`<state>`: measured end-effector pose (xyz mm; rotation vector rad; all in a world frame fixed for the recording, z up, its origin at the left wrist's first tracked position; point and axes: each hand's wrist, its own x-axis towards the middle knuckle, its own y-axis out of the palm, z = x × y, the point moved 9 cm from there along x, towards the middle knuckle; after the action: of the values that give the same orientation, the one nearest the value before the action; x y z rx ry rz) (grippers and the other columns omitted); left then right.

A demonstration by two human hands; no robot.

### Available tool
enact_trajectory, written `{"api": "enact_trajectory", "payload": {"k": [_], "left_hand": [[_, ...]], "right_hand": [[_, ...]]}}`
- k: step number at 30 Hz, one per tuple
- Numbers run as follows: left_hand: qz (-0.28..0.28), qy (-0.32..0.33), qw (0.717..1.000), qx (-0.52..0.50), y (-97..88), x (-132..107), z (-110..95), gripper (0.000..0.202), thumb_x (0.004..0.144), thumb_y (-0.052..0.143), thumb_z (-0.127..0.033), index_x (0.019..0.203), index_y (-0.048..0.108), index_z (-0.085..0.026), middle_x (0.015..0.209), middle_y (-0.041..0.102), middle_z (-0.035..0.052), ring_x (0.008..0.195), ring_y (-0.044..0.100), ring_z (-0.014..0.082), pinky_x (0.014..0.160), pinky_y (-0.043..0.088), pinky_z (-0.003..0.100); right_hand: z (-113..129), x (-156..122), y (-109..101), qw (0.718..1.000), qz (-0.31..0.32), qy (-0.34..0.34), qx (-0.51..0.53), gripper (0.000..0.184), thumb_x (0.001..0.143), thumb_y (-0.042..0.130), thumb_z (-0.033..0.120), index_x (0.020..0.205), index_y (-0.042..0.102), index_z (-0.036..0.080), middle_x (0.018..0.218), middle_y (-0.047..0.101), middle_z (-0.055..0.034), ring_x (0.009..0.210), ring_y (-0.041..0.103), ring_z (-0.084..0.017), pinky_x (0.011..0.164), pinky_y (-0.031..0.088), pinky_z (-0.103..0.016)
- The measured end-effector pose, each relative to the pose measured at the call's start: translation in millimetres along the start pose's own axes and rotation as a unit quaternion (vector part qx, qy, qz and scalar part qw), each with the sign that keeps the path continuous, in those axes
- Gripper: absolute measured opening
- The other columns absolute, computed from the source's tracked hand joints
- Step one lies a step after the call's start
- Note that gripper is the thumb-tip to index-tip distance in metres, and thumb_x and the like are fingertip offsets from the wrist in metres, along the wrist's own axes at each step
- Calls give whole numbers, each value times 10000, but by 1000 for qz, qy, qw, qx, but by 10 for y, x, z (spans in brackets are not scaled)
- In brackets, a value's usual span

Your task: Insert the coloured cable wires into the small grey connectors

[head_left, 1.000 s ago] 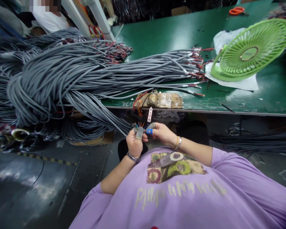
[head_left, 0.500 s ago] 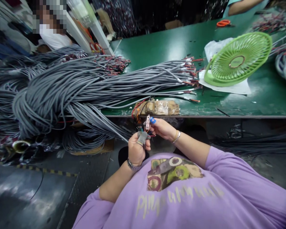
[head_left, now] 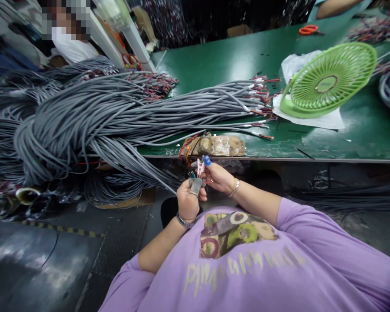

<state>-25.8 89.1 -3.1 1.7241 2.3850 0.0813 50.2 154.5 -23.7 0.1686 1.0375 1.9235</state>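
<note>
My left hand (head_left: 187, 200) is closed around the end of a grey cable (head_left: 156, 177), with a grey finger cot on its thumb. Short coloured wire ends (head_left: 191, 174) fan out above the fist. My right hand (head_left: 218, 177) is closed on small pink snips (head_left: 200, 166) held at those wire ends; a blue finger cot covers one fingertip. Both hands meet just below the front edge of the green table (head_left: 344, 143). The cable runs left into a big bundle of grey cables (head_left: 94, 117).
A green desk fan (head_left: 328, 80) lies tilted on white paper at the right. A taped brown block (head_left: 219, 146) sits at the table edge. Orange scissors (head_left: 307, 29) lie at the far side. Another person (head_left: 69, 39) sits at the far left. More cables hang below the table.
My right hand went from pinching the wire ends beside my left hand to taking up the pink snips and bringing them to the wires. The view tilted slightly.
</note>
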Motion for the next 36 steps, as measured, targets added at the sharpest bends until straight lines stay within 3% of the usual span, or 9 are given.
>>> {"api": "enact_trajectory", "payload": {"k": [9,19,29,36], "left_hand": [[5,-8,1000,19,-46,11,95,338,748,703,-478,714,608,-155,489,578,-45,343,497,66,336,405,164],[0,-6,1000,7,-68,-26,48,334,736,712,-468,702,608,-153,472,560,-49,339,477,58,339,398,156],[5,-8,1000,2,-40,15,44,315,749,709,-447,708,620,-147,477,567,-42,347,483,60,341,397,155],[7,-11,1000,4,-78,-57,35,318,754,708,-453,709,624,-149,474,568,-41,344,482,59,337,384,152]], "right_hand": [[-9,22,-28,998,-42,1,51,533,658,729,661,677,566,154,537,520,27,473,410,-73,443,313,-211],[-71,-23,8,996,-5,35,87,549,797,563,694,756,603,148,622,591,-7,510,499,-93,448,359,-203],[-20,43,-33,994,-47,-6,98,468,752,693,598,720,604,140,575,574,12,479,461,-80,437,354,-208],[-80,-26,14,993,-34,36,111,502,812,584,654,771,614,154,648,602,-9,516,494,-95,443,348,-204]]}}
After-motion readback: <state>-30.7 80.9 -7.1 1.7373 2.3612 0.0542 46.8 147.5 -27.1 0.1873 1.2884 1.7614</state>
